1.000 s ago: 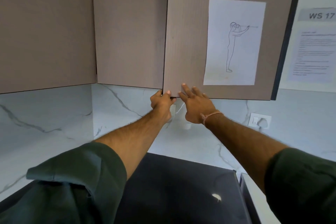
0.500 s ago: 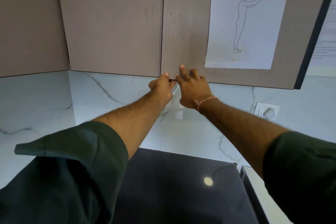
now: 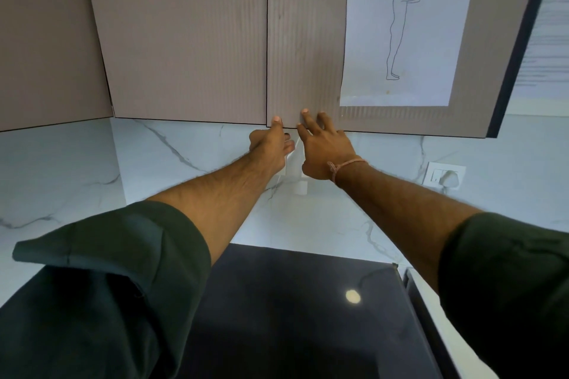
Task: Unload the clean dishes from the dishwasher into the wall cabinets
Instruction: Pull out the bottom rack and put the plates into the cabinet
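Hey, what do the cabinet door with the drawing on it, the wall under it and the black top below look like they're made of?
Cabinet door: likely laminated board, matte taupe, with fine vertical ribbing. Backsplash: marble or marble-look slab, white with grey veins and a slight sheen. Black surface: glass or polished stone, glossy; it mirrors a round light.
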`<state>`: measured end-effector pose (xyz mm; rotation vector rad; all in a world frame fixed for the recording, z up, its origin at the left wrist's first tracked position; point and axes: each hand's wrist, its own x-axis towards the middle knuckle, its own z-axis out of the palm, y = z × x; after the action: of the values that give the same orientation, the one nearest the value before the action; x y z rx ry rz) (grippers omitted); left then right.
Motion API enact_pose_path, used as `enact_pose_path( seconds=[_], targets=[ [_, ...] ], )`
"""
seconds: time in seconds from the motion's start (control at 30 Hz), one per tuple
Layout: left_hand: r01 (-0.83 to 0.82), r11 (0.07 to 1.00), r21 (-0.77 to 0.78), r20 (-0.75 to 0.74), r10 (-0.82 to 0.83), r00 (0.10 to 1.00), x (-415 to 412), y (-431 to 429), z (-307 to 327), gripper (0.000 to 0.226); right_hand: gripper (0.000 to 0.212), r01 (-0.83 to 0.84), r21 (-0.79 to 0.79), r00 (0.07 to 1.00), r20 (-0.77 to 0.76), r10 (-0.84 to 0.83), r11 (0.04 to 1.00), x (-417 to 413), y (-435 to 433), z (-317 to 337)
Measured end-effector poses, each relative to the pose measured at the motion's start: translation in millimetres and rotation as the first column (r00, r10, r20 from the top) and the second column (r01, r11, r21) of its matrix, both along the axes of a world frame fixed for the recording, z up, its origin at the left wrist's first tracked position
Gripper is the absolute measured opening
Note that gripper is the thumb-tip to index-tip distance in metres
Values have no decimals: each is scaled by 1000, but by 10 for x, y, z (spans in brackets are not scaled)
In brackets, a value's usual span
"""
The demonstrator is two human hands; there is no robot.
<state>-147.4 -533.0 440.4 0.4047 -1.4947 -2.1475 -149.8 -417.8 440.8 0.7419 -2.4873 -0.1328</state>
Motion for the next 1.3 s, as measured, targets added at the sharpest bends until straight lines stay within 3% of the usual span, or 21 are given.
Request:
enact_pose_path(
  seconds=[0.23,0.4,0.53,0.7,0.97,1.13,1.3],
  targets=[
    [-128,979,-161,145,152,978,92,19,-39,55,85,4,-58,993,118,3,998,205,263,56],
    [-227,845,-485,151,336,930,408,299,-53,57,81,-6,-91,992,127,17,996,428,649,42],
    [-198,833,-517,66,269,961,820,765,-187,48,80,-7,-82,989,148,19,997,669,1069,-56],
    [-163,705,-691,26,249,968,1392,1476,-396,51,81,-48,-85,981,183,63,995,1116,1787,-186],
    [-31,545,-838,103,215,971,2189,2609,-680,54,77,-70,-102,966,242,94,992,1732,2853,-513],
    [94,364,-927,174,193,966,2439,3123,-947,59,73,-50,-154,952,290,94,987,2040,3415,-750],
    [176,322,-930,219,104,970,2615,3505,-1261,61,73,10,-184,938,343,55,983,2304,3905,-1025]
  ],
)
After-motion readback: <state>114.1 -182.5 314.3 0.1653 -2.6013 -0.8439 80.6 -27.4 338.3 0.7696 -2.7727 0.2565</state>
